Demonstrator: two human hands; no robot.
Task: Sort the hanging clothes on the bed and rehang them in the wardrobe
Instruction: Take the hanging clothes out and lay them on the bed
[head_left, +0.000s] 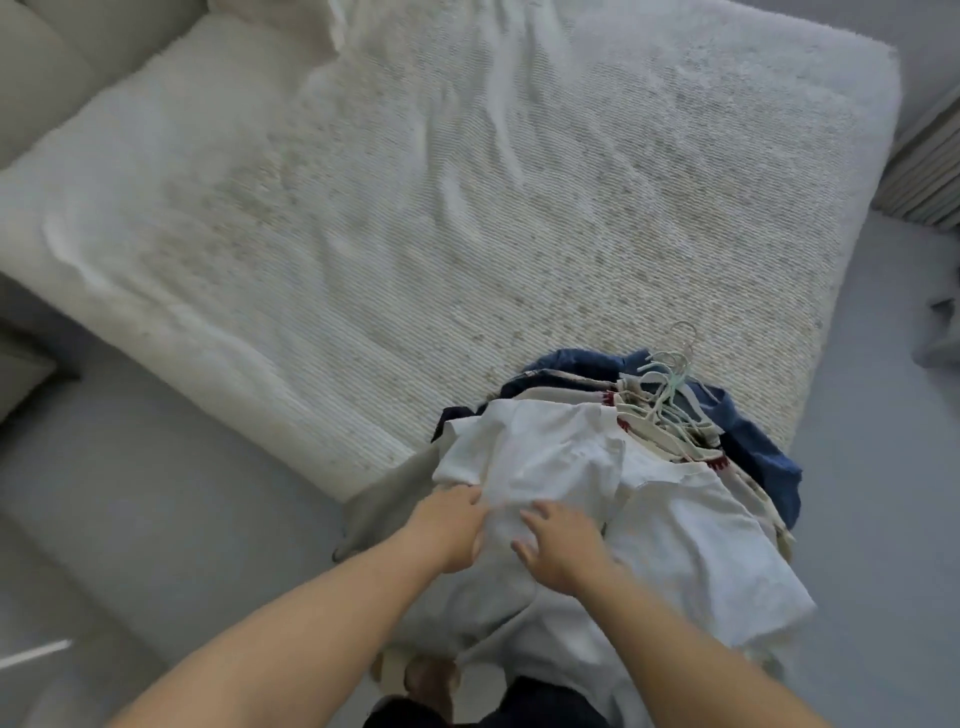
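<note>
A pile of clothes on hangers lies at the near corner of the bed (415, 208). A white T-shirt (561, 457) is on top, with dark blue garments (763, 457) and a cream piece with red trim beneath. Pale hanger hooks (670, 374) bunch together at the pile's far end. My left hand (452, 519) grips the white shirt's left edge, its fingers curled into the fabric. My right hand (561, 545) rests on the same shirt with fingers spread and straight. The lower part of the pile hangs over the bed's edge.
The white textured bedspread covers the bed, with a pillow (275, 21) at the far left. Grey floor (130, 493) runs along the left and right sides. A slatted radiator or curtain (930, 171) stands at the right edge. A grey cloth (940, 332) lies on the floor.
</note>
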